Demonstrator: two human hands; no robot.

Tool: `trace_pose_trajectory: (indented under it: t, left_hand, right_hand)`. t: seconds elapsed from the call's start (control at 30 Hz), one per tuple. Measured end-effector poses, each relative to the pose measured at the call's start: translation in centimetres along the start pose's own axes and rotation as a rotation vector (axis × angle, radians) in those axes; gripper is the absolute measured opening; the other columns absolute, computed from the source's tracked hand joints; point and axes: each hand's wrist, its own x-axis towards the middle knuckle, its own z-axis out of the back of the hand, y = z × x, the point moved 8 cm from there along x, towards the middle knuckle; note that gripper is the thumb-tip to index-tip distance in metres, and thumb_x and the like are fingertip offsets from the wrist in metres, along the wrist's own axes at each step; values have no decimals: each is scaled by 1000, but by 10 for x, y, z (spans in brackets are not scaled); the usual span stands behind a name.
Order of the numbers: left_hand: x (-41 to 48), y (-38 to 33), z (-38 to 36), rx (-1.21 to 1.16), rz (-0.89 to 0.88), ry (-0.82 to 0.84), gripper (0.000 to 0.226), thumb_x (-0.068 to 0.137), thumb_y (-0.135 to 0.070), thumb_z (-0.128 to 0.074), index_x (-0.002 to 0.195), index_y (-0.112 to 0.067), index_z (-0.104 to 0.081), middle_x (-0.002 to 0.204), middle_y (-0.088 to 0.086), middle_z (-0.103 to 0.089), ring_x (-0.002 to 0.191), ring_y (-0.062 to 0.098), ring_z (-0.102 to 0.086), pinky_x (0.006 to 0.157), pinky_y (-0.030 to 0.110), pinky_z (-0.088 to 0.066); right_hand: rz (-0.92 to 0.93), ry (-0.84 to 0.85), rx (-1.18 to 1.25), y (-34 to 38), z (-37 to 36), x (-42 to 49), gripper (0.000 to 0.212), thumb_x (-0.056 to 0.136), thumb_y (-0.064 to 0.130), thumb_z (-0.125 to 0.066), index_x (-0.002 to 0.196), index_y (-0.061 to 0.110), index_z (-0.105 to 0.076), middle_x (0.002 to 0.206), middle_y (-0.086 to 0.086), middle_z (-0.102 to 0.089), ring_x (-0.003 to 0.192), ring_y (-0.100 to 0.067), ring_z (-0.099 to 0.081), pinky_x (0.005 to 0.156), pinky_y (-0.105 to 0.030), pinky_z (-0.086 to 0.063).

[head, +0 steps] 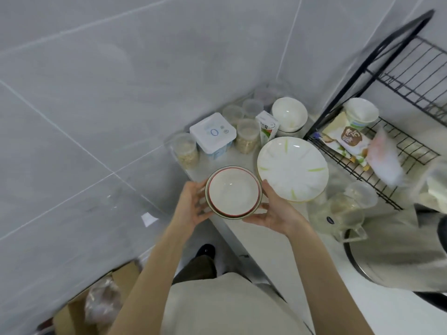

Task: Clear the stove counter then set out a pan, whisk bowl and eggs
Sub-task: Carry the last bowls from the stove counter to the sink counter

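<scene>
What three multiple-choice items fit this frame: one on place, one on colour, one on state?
1. Where is the large plate?
A. on the counter, just right of the stacked bowls
B. in a sink
C. on the floor

2. What colour is the rim of the top bowl in the stack?
A. blue
B. red
C. black

3. How are the stacked bowls held?
A. by one hand only
B. between the left hand and the right hand
C. by nobody

Answers:
1 A: the plate lies flat on the counter beside the right side of the bowls.
2 B: a red band rings the inner bowl.
3 B: one hand grips each side of the stack, at the counter's edge.
</scene>
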Motion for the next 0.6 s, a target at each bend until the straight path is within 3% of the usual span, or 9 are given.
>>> trace_pose_trajectory:
  t: [0.07, 0.13, 0.2, 0.37, 0.47, 0.53, 0.6]
  left_hand:
    - [15, -7, -6, 15, 19, 1, 39, 73, -37, -70, 104, -13, -67, 107, 9, -64, 100, 27, -64, 85, 51, -55]
    - [17, -15, -12, 20, 32, -22, 38, 79, -37, -68, 111, -16, -66, 111, 4, -67, 105, 27, -64, 88, 52, -54]
    - [24, -20, -18, 19, 38, 0, 26, 86, -37, -61, 105, -20, -64, 111, 2, -65, 105, 25, -62, 92, 48, -53]
    - [42, -34, -22, 11, 66, 43, 29, 91, -35, -53, 113, -20, -65, 120, 9, -63, 102, 22, -61, 74, 36, -55]
    - [48, -36, -24, 7, 98, 58, 43, 92, -35, -51, 128, -12, -59, 137, 26, -41, 107, 40, -59, 65, 31, -53]
    - [53, -37, -26, -14, 102, 74, 42, 93, -34, -50, 129, -14, -59, 141, 24, -32, 122, 42, -49, 64, 29, -54]
    - [58, -41, -27, -45, 95, 100, 39, 93, -33, -51, 128, -17, -61, 139, 21, -37, 124, 35, -48, 71, 32, -55]
  right_hand:
    - [-18, -28, 42, 4, -1, 12, 42, 92, 45, -55, 127, 24, -48, 118, -17, -52, 103, -45, -61, 71, -48, -59]
    - [-16, -34, 52, 9, -5, 21, 30, 93, 44, -54, 114, 22, -55, 118, -17, -52, 107, -45, -59, 76, -49, -58]
    - [4, -49, 60, 15, -7, 29, 24, 94, 43, -53, 105, 23, -57, 117, -13, -53, 111, -42, -56, 82, -51, -55]
    - [43, -107, 97, 25, -17, 43, 21, 92, 41, -55, 104, 24, -58, 116, -9, -54, 111, -35, -55, 80, -50, -55]
    - [67, -141, 90, 28, -22, 46, 19, 94, 39, -53, 105, 24, -58, 115, -7, -54, 112, -33, -54, 76, -47, -57]
    - [82, -157, 125, 29, -26, 49, 23, 95, 37, -54, 110, 21, -58, 116, -8, -54, 113, -33, -54, 75, -46, -57]
    - [106, -180, 191, 31, -28, 50, 25, 93, 35, -57, 110, 17, -59, 114, -9, -56, 110, -30, -55, 75, -45, -58]
